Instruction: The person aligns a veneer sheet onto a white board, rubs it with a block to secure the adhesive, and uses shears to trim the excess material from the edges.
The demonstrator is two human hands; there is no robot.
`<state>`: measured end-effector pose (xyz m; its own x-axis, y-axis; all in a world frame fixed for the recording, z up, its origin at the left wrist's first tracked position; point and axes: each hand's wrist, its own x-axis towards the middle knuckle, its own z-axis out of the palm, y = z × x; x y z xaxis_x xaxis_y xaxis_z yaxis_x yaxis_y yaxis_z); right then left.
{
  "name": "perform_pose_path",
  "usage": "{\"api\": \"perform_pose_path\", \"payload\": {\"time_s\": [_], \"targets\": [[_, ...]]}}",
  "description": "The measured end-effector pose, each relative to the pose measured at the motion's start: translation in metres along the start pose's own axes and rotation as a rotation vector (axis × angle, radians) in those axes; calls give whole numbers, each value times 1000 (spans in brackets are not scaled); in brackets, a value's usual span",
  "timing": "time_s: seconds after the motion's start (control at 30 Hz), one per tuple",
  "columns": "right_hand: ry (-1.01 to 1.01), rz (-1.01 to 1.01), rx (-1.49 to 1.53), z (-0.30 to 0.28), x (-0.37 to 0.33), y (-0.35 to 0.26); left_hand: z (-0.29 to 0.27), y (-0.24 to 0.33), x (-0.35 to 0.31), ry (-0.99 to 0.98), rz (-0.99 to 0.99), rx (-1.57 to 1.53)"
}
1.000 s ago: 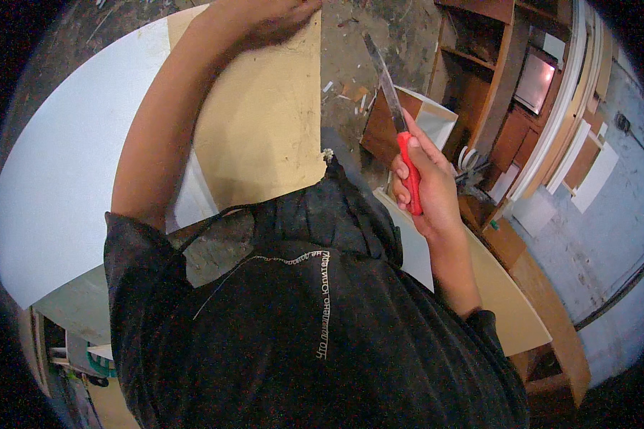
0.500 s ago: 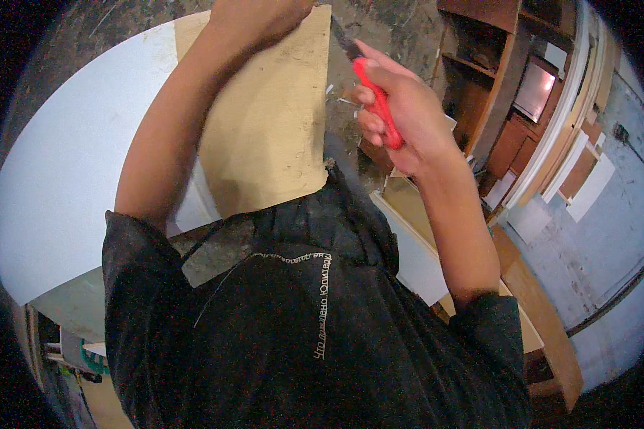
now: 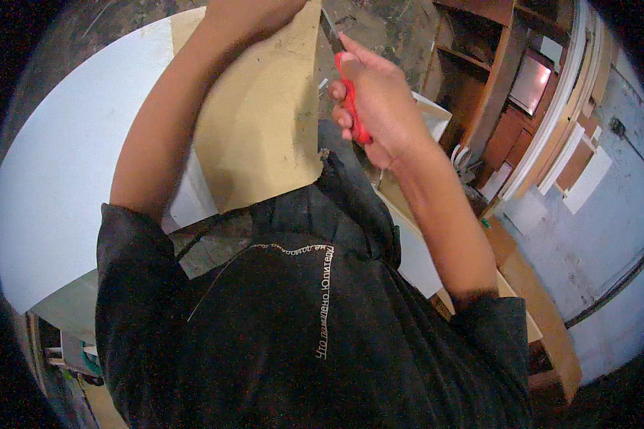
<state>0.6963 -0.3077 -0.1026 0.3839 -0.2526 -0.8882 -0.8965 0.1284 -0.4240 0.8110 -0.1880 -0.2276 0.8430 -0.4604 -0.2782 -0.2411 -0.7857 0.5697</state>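
My right hand is closed round the red handle of a tool with a narrow, greyish metal blade. That blade points up and away, beside the right edge of a tan wooden board. Whether it touches the edge I cannot tell. My left hand is over the far part of the board, at the top of the picture, its fingers cut off from view. Under my left forearm and to its left, a large white panel with a curved outline adjoins the tan surface.
A brown wooden cabinet with shelves stands at the right. Long pale strips lean by a bluish-white surface. Small scraps lie on the dark, stained floor. More boards lie beside my right leg.
My right hand and the red-handled tool have moved left, closer to the board's edge. My left hand has shifted slightly up and right.
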Motion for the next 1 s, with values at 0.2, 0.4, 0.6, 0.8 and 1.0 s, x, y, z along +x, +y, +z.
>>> {"api": "perform_pose_path", "payload": {"time_s": [0.2, 0.4, 0.6, 0.8, 1.0], "targets": [[-137, 112, -36, -31, -67, 18, -2, -13, -10, 77, 44, -11], [-28, 383, -42, -12, -100, 54, -13, 2, 0, -55, -25, 50], [-108, 324, -5, -35, -62, 67, -2, -3, -8, 26, 57, 10], [-103, 315, -138, -27, -65, 80, -11, 2, -1, 19, 31, 66], [-128, 357, -90, -40, -50, 94, -6, -5, 1, 18, 23, 87]]}}
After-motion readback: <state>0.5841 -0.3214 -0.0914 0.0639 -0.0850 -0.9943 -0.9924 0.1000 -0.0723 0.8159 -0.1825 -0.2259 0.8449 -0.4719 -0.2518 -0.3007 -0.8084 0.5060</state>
